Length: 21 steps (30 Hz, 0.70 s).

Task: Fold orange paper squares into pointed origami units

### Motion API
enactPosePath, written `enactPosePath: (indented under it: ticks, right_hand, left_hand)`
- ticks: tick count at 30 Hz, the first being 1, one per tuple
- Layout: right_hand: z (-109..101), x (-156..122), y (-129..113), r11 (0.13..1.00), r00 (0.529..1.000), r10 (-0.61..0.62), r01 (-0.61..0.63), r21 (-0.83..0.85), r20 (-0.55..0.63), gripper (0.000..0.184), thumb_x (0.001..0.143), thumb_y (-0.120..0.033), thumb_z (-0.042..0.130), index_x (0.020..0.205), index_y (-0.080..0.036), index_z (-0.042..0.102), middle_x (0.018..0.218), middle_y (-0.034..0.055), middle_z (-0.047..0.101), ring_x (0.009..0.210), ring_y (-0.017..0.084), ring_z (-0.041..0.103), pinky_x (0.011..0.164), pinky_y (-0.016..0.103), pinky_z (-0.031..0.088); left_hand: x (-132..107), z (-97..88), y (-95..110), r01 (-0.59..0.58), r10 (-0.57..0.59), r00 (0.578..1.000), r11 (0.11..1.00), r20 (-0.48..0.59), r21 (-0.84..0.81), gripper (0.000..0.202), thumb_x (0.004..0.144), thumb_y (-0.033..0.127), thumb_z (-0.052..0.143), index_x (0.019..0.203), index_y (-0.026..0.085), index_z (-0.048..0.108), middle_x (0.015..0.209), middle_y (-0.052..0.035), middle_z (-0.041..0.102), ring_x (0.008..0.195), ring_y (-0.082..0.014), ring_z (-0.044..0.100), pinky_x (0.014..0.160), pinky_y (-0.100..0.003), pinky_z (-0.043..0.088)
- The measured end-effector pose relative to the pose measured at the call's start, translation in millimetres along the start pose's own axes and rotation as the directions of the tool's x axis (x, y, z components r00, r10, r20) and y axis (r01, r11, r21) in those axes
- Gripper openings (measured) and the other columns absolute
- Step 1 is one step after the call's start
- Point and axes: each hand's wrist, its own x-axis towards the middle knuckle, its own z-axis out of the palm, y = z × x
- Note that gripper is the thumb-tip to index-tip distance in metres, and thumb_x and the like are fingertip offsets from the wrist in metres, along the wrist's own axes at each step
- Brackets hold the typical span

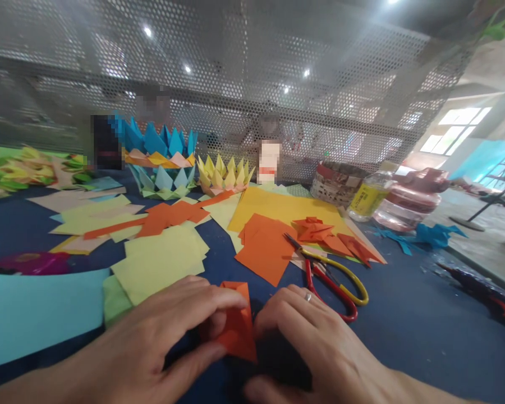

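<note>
A folded orange paper piece [235,325] lies on the dark blue table [404,325] right in front of me. My left hand [168,336] pinches its left side between fingers and thumb. My right hand [315,342], with a ring on one finger, presses curled fingertips against the paper's right edge. Red and yellow scissors [334,278] lie just beyond my right hand. Behind them sit a stack of orange squares [265,247] and several folded orange pieces [320,231] on a yellow sheet [273,205].
Pale yellow squares [162,261] and a light blue sheet [33,314] lie to the left. Paper crowns in blue [160,143] and yellow [223,174] stand at the back before a perforated metal screen. A woven basket [334,182], a bottle [368,196] and a jar [408,202] stand right.
</note>
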Motion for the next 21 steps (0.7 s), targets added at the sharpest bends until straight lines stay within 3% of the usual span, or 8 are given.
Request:
enactPosePath:
  ticks: [3, 10, 15, 18, 21]
  right_hand:
    - [0, -2, 2, 0.998, 0.998, -0.055, 0.055, -0.018, -0.011, 0.032, 0.081, -0.023, 0.088, 0.099, -0.022, 0.062, 0.093, 0.0003, 0.076, 0.079, 0.016, 0.07, 0.072, 0.026, 0.053]
    - [3, -3, 3, 0.988, 0.989, -0.147, 0.146, -0.049, -0.02, 0.014, 0.092, -0.01, 0.065, 0.095, -0.023, 0.062, 0.084, 0.0003, 0.073, 0.073, 0.015, 0.068, 0.068, 0.026, 0.051]
    - [6, -3, 3, 0.991, 0.99, -0.131, 0.129, -0.047, -0.054, 0.012, 0.094, -0.009, 0.064, 0.092, -0.021, 0.062, 0.08, 0.0012, 0.071, 0.07, 0.016, 0.066, 0.065, 0.026, 0.05]
    - [7, -3, 4, 0.99, 0.986, -0.14, 0.136, -0.048, -0.086, 0.013, 0.099, -0.01, 0.06, 0.091, -0.02, 0.062, 0.076, 0.0011, 0.07, 0.068, 0.015, 0.064, 0.064, 0.026, 0.049]
    - [8, -3, 3, 0.991, 0.987, -0.131, 0.127, -0.041, -0.097, 0.017, 0.1, -0.007, 0.056, 0.089, -0.019, 0.063, 0.076, 0.0016, 0.069, 0.067, 0.016, 0.063, 0.065, 0.026, 0.049]
  left_hand:
    - [1, 0.0, 4, 0.019, -0.02, 1.0, 0.998, -0.011, -0.051, 0.03, 0.105, 0.023, 0.047, 0.133, 0.03, 0.056, 0.09, 0.0064, 0.074, 0.08, -0.0085, 0.073, 0.08, -0.012, 0.057]
    - [8, 1.7, 10, -0.018, 0.013, 0.997, 0.997, -0.07, -0.071, 0.025, 0.102, 0.018, 0.049, 0.122, 0.03, 0.059, 0.089, 0.0067, 0.071, 0.077, -0.0086, 0.07, 0.077, -0.013, 0.055]
    - [4, 4.9, 7, -0.115, 0.11, 0.993, 0.983, -0.042, -0.144, 0.021, 0.105, 0.013, 0.05, 0.112, 0.028, 0.064, 0.093, 0.0058, 0.072, 0.086, -0.0112, 0.068, 0.101, -0.023, 0.049]
    - [6, 3.0, 6, -0.155, 0.153, 0.988, 0.985, -0.034, -0.071, 0.016, 0.109, 0.023, 0.051, 0.117, 0.028, 0.064, 0.103, 0.0054, 0.073, 0.096, -0.0108, 0.069, 0.114, -0.024, 0.039]
    - [10, -2.9, 8, -0.154, 0.157, 0.987, 0.986, -0.041, 0.066, 0.019, 0.112, 0.03, 0.048, 0.121, 0.029, 0.064, 0.113, 0.004, 0.073, 0.105, -0.0113, 0.068, 0.109, -0.024, 0.042]
